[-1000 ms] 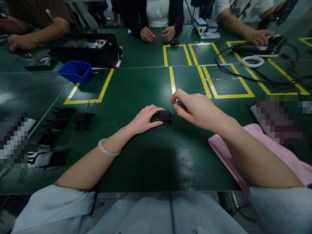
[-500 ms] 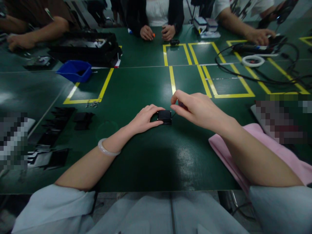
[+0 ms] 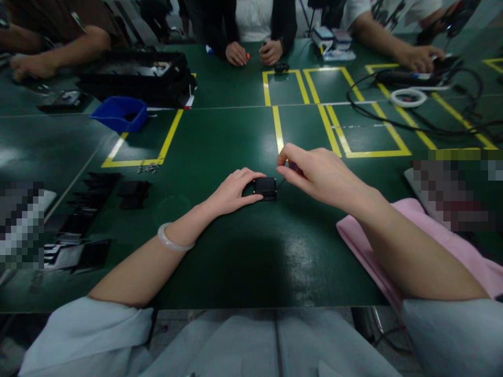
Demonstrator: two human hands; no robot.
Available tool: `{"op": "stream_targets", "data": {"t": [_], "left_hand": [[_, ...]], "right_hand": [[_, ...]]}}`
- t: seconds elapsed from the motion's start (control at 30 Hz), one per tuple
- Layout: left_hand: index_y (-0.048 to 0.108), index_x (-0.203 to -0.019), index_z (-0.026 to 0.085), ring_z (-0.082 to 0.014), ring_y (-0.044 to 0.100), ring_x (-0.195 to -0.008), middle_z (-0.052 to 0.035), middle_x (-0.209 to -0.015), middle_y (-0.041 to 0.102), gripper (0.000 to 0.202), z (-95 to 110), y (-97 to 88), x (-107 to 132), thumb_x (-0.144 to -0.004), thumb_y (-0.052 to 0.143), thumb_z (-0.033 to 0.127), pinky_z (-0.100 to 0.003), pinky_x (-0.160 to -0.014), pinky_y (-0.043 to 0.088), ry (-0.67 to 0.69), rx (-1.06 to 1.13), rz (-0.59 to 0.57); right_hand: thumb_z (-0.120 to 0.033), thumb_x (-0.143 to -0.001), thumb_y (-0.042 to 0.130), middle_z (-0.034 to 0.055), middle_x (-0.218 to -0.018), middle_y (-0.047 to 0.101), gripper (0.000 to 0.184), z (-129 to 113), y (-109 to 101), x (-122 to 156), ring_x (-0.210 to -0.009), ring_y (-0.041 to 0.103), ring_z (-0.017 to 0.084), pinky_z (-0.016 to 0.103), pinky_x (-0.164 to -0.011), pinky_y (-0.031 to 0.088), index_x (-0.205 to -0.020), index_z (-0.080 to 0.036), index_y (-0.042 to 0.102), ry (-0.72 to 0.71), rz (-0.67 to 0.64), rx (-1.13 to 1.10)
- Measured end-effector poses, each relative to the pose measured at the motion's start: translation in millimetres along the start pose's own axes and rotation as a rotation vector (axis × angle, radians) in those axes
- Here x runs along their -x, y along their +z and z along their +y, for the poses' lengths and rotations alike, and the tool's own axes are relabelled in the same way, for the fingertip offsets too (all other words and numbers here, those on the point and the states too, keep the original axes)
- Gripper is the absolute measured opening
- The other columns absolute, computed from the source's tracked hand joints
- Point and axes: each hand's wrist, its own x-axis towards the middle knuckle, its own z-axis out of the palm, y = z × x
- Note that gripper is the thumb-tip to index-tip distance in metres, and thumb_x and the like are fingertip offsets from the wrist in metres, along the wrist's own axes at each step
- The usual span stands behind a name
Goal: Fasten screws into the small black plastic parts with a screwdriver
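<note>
A small black rectangular case (image 3: 265,186) lies on the green table, with tiny bright spots at its corners. My left hand (image 3: 236,192) steadies it from the left, thumb along the near side and fingers at the far side. In my right hand (image 3: 310,172) a screwdriver (image 3: 281,184) is pinched; its thin dark shaft slants down to the right side of the case. Most of its handle is hidden by the fingers, and the exact contact of the tip is too small to make out.
Small screws (image 3: 149,167), black parts (image 3: 133,194) and flat black pieces (image 3: 92,196) lie to the left. Beyond them are a blue bin (image 3: 121,114) and a black tray (image 3: 137,78). Pink cloth (image 3: 416,220) lies under my right forearm. Co-workers' hands (image 3: 271,52) and black cables (image 3: 416,123) occupy the far side.
My right hand has shifted very slightly, with the screwdriver still at the right side of the case. My left hand and the case stay put.
</note>
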Motion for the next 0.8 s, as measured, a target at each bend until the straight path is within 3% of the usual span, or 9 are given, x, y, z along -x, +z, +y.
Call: {"op": "stream_targets", "data": {"t": [0.2,0.4,0.6,0.8], "left_hand": [[0.055,-0.134,0.023,-0.0283,0.056,-0.114,-0.01,-0.124,0.06,0.051,-0.6,-0.1,-0.3,-0.094,0.059,0.054,-0.042,-0.099,0.044,0.001,-0.001,-0.008],[0.056,-0.134,0.022,-0.0283,0.056,-0.113,-0.0101,-0.123,0.061,0.052,-1.3,0.6,0.1,-0.094,0.058,0.055,-0.042,-0.098,0.045,-0.002,-0.004,0.003],[0.055,-0.134,0.022,-0.0279,0.056,-0.114,-0.01,-0.123,0.06,0.051,-0.6,-0.1,-0.2,-0.094,0.058,0.054,-0.042,-0.098,0.045,0.005,-0.005,0.0],[0.055,-0.135,0.023,-0.0283,0.056,-0.114,-0.0101,-0.123,0.06,0.052,-1.6,0.9,0.2,-0.094,0.059,0.054,-0.042,-0.099,0.045,-0.006,-0.011,-0.002]], "right_hand": [[-0.027,-0.098,0.043,0.0033,-0.081,0.069,0.025,-1.3,-0.4,0.6,-0.07,0.061,0.019,0.027,-0.064,0.033,-0.118,-0.019,0.056,-0.013,0.009,-0.022],[-0.033,-0.1,0.043,0.0018,-0.076,0.066,0.021,-0.6,0.7,0.1,-0.066,0.058,0.017,0.027,-0.062,0.03,-0.106,-0.02,0.059,-0.006,0.018,0.005],[-0.027,-0.098,0.042,0.0027,-0.08,0.068,0.024,-1.4,1.0,0.0,-0.068,0.06,0.018,0.028,-0.064,0.032,-0.115,-0.019,0.057,-0.006,0.017,-0.016],[-0.035,-0.1,0.042,0.0019,-0.076,0.066,0.024,-1.1,0.8,-0.3,-0.066,0.058,0.018,0.028,-0.063,0.03,-0.107,-0.02,0.061,0.002,0.012,0.006]]}}
